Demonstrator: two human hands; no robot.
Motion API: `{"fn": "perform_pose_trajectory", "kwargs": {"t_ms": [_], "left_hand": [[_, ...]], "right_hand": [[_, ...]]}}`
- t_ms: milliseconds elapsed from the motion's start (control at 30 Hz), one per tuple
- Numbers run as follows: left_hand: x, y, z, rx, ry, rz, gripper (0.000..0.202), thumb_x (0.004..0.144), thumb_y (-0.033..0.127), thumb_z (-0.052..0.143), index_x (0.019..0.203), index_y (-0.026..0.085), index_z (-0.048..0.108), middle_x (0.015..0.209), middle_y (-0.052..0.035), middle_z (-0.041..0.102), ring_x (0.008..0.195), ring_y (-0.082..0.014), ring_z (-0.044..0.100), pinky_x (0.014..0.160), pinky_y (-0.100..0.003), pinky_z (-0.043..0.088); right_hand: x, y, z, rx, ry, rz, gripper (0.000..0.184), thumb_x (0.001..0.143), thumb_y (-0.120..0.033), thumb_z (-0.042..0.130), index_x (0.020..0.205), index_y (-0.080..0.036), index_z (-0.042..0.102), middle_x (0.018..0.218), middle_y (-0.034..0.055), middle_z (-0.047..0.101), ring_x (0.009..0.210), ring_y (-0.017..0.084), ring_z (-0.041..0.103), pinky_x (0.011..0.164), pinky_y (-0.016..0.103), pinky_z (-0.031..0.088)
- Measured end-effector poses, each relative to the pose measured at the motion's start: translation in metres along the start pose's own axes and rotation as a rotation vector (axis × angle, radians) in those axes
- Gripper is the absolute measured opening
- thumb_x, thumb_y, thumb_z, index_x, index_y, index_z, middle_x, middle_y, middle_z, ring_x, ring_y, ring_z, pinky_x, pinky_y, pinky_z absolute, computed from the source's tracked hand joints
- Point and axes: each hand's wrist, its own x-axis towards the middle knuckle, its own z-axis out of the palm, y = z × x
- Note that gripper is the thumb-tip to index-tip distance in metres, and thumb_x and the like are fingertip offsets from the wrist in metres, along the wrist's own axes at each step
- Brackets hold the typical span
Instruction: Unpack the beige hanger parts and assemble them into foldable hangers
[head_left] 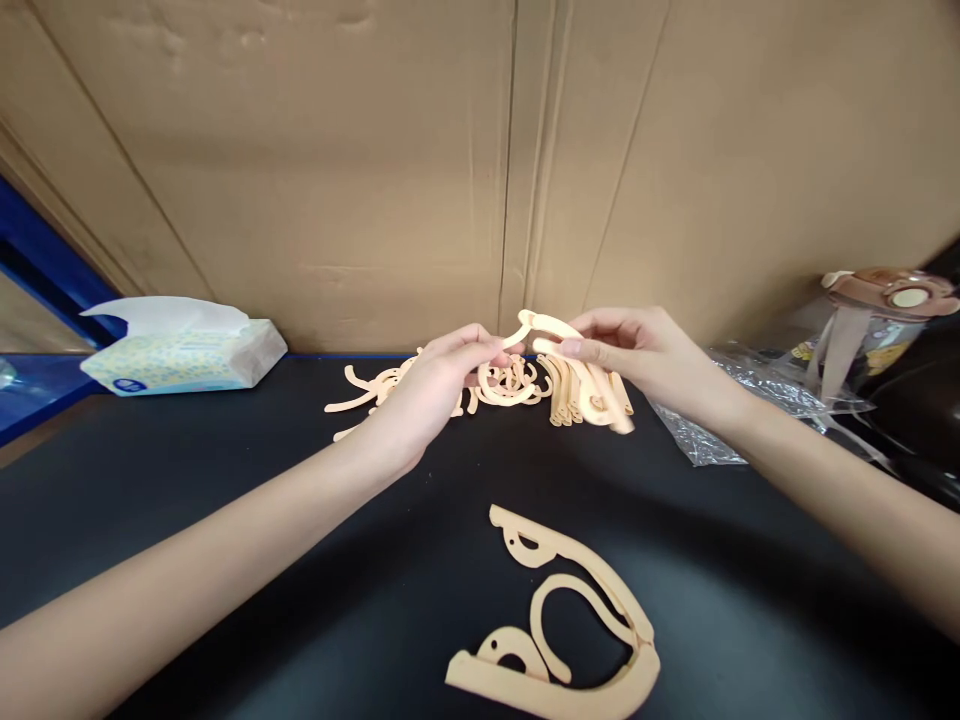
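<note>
Both hands are raised over the far side of the black table, holding parts of a beige plastic folding hanger [553, 326] between them. My left hand [442, 375] pinches a curved piece that looks like the hanger's hook [512, 398]. My right hand [634, 350] grips the hanger's arm with thumb and fingers; its lower end hangs below the hand and is slightly blurred. Part of the grip is hidden behind the fingers. Closer to me, another folding hanger [600, 560] lies folded on the table, its hook tucked between its two arms.
Behind my left hand is a pile of loose curved hanger pieces [360, 385]. Stacked hanger arms [564, 392] lie below my right hand. A tissue pack [180, 350] stands at left, with clear plastic bags [701, 430] and a bottle [889, 300] at right. Cardboard [300, 180] walls the back.
</note>
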Motion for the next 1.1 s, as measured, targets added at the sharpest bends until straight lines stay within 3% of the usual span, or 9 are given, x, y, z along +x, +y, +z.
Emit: {"fn": "perform_pose_trajectory", "kwargs": {"t_ms": [133, 267, 333, 467, 600, 767, 867, 933, 1100], "left_hand": [[0.003, -0.001, -0.005, 0.267, -0.051, 0.102, 0.022, 0.087, 0.029, 0.046, 0.067, 0.018, 0.048, 0.066, 0.0026, 0.046, 0.059, -0.0099, 0.042, 0.052, -0.021, 0.030], [-0.003, -0.006, 0.003, 0.265, -0.279, 0.065, 0.028, 0.091, 0.041, 0.042, 0.072, 0.020, 0.040, 0.063, 0.0047, 0.035, 0.052, -0.0089, 0.032, 0.048, -0.021, 0.025], [-0.004, -0.012, 0.009, 0.268, -0.276, 0.067, 0.028, 0.093, 0.043, 0.038, 0.074, 0.021, 0.038, 0.063, 0.0050, 0.035, 0.052, -0.0095, 0.032, 0.048, -0.021, 0.026], [0.009, -0.029, 0.011, 0.506, -0.141, 0.142, 0.026, 0.094, 0.036, 0.035, 0.073, 0.022, 0.039, 0.062, 0.0040, 0.040, 0.052, -0.0114, 0.039, 0.051, -0.024, 0.027], [0.031, -0.038, 0.002, 0.658, -0.026, 0.078, 0.033, 0.087, 0.039, 0.050, 0.060, 0.020, 0.044, 0.050, 0.0029, 0.041, 0.048, -0.0139, 0.039, 0.051, -0.026, 0.023], [0.035, -0.026, -0.001, 0.570, 0.119, 0.044, 0.040, 0.081, 0.059, 0.053, 0.082, 0.020, 0.061, 0.055, -0.0003, 0.052, 0.062, -0.0201, 0.052, 0.054, -0.025, 0.027], [0.032, -0.019, 0.001, 0.141, -0.162, -0.159, 0.051, 0.088, 0.060, 0.037, 0.084, 0.017, 0.064, 0.080, -0.0066, 0.064, 0.075, -0.0190, 0.059, 0.062, -0.025, 0.040], [0.032, -0.016, -0.001, -0.093, -0.280, -0.253, 0.041, 0.090, 0.050, 0.044, 0.081, 0.014, 0.062, 0.081, -0.0067, 0.063, 0.072, -0.0151, 0.059, 0.062, -0.024, 0.044], [0.029, -0.015, -0.002, -0.149, -0.231, -0.302, 0.028, 0.093, 0.028, 0.044, 0.067, 0.016, 0.047, 0.055, 0.0043, 0.042, 0.040, -0.0051, 0.036, 0.037, -0.017, 0.026]], "right_hand": [[0.000, 0.001, -0.008, -0.267, 0.100, -0.112, 0.036, 0.090, -0.048, 0.047, 0.102, -0.018, 0.063, 0.089, 0.0072, 0.069, 0.072, 0.016, 0.062, 0.059, 0.027, 0.043], [-0.004, 0.007, 0.001, -0.983, 0.027, -0.211, 0.026, 0.093, -0.027, 0.040, 0.093, -0.014, 0.062, 0.073, 0.0096, 0.067, 0.057, 0.016, 0.055, 0.048, 0.027, 0.027], [-0.004, 0.010, 0.006, -1.104, -0.037, -0.174, 0.022, 0.091, -0.021, 0.040, 0.086, -0.012, 0.059, 0.062, 0.0087, 0.062, 0.048, 0.015, 0.049, 0.046, 0.028, 0.021], [0.001, 0.013, 0.000, -0.609, -0.021, -0.007, 0.030, 0.093, -0.024, 0.035, 0.070, -0.017, 0.052, 0.054, 0.0015, 0.055, 0.043, 0.010, 0.044, 0.048, 0.026, 0.030], [0.008, 0.011, -0.015, -0.001, 0.210, 0.121, 0.023, 0.092, -0.030, 0.038, 0.086, -0.019, 0.056, 0.051, -0.0026, 0.049, 0.043, 0.011, 0.042, 0.045, 0.025, 0.032], [0.013, 0.012, -0.017, 0.373, 0.446, 0.185, 0.008, 0.085, -0.027, 0.046, 0.083, -0.021, 0.050, 0.069, 0.0038, 0.063, 0.056, 0.012, 0.053, 0.047, 0.024, 0.039], [0.015, 0.018, -0.019, 0.334, 0.479, 0.119, 0.013, 0.076, -0.025, 0.055, 0.082, -0.023, 0.044, 0.082, 0.0041, 0.067, 0.072, 0.015, 0.062, 0.057, 0.026, 0.048], [0.015, 0.022, -0.023, 0.145, 0.430, 0.055, 0.020, 0.072, -0.024, 0.061, 0.084, -0.022, 0.046, 0.085, 0.0041, 0.067, 0.078, 0.017, 0.064, 0.064, 0.030, 0.050], [0.006, 0.015, -0.022, -0.616, 0.127, -0.156, 0.019, 0.084, -0.034, 0.055, 0.097, -0.021, 0.061, 0.088, 0.0045, 0.069, 0.079, 0.019, 0.064, 0.066, 0.030, 0.043]]}}
